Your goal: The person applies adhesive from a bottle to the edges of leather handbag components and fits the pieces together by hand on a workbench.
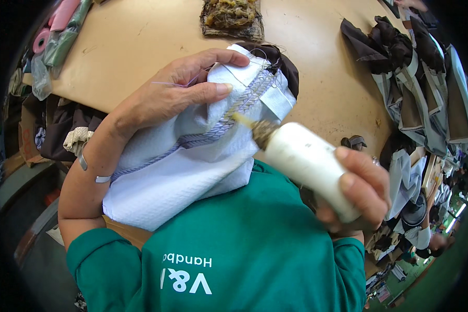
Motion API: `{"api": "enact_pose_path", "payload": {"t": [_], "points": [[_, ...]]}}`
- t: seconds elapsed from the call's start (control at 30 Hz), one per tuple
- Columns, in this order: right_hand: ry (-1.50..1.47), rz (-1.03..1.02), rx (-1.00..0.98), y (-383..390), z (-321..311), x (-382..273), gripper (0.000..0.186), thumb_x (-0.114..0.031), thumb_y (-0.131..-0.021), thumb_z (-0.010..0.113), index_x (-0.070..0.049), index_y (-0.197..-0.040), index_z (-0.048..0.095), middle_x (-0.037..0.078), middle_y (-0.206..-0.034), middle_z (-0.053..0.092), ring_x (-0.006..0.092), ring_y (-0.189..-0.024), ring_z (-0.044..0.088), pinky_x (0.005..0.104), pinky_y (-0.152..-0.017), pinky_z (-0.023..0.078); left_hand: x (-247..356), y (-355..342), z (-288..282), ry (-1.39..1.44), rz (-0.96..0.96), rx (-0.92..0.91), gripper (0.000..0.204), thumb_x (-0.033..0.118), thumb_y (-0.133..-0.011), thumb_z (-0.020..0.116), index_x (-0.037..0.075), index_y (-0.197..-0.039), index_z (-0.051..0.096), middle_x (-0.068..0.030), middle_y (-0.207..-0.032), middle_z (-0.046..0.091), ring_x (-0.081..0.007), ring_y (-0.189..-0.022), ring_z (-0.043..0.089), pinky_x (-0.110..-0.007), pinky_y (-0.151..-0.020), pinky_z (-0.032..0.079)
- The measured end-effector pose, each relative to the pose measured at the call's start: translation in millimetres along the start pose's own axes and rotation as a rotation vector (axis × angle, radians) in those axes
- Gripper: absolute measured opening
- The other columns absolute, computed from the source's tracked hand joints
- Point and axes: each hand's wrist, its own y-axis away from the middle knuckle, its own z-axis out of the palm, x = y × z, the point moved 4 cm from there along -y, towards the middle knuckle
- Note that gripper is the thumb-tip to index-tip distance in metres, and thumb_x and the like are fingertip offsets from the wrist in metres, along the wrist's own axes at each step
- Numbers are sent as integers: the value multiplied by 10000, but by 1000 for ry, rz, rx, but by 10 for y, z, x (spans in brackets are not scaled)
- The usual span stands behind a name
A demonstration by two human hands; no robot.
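The cloth [174,195] we have in hand is white with a textured weave, bunched and folded, held in front of our chest over the near edge of the table [125,44]. A twisted, purple-tinged trim [208,138] runs slantwise across it, widening into a plaited band toward the upper right. Beside that end sits a plain white tab [276,100], and dark brown fabric [287,70] shows behind the top. Loose purple threads trail off near the tab and by our wrist.

Our left hand [187,83] is clamped on the upper part of the cloth, thumb and a finger on its face; the other fingers are partly hidden. Our right hand [364,187] is wrapped around a white bottle [307,161], tilted, its crusted neck leading to a yellowish tip [243,120] at the trim. We cannot tell whether the tip touches.

The bottle and right hand block part of our green shirt [244,223]. Beyond the cloth lies a crusted brown and yellow pad [231,21]. Grey and brown pieces [421,88] drape at the right; pink and green rolls [65,31] lie upper left.
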Motion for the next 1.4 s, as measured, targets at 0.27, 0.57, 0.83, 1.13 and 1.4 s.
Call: {"api": "enact_pose_path", "payload": {"t": [0.27,0.57,0.83,1.13,1.4], "points": [[-25,25,-32,85,-9,-35,331,-157,-683,691,-48,-927,496,199,-898,552,268,-559,595,310,-452,506,2,0,0,-20,9,9,459,152,-806,519,-2,-1216,385,-90,-1194,433,-156,-1086,429,-264,-933,326],[89,50,22,87,-60,25,360,-226,-694,692,-93,-966,498,187,-899,559,263,-632,602,295,-486,507,-9,-2,2,10,12,12,477,173,-794,538,1,-1214,389,-84,-1191,435,-151,-1076,437,-258,-926,332],[102,140,-23,55,-76,11,324,-233,-735,658,-105,-969,473,167,-921,562,242,-694,601,300,-537,518,-7,8,17,6,-6,18,481,178,-792,543,9,-1216,390,-91,-1163,457,-155,-1063,448,-260,-922,335],[-7,-35,-35,10,33,-8,300,-150,-691,672,-44,-923,512,209,-893,557,266,-575,600,304,-434,500,8,-6,30,22,9,-2,465,161,-801,530,3,-1215,388,-84,-1176,446,-149,-1069,441,-258,-923,332],[-64,-135,57,-27,94,-12,170,14,-640,614,9,-792,539,217,-821,558,221,-471,554,281,-392,464,-8,-16,21,20,15,-1,462,156,-802,528,0,-1213,386,-84,-1163,456,-143,-1044,458,-252,-902,352]]}}
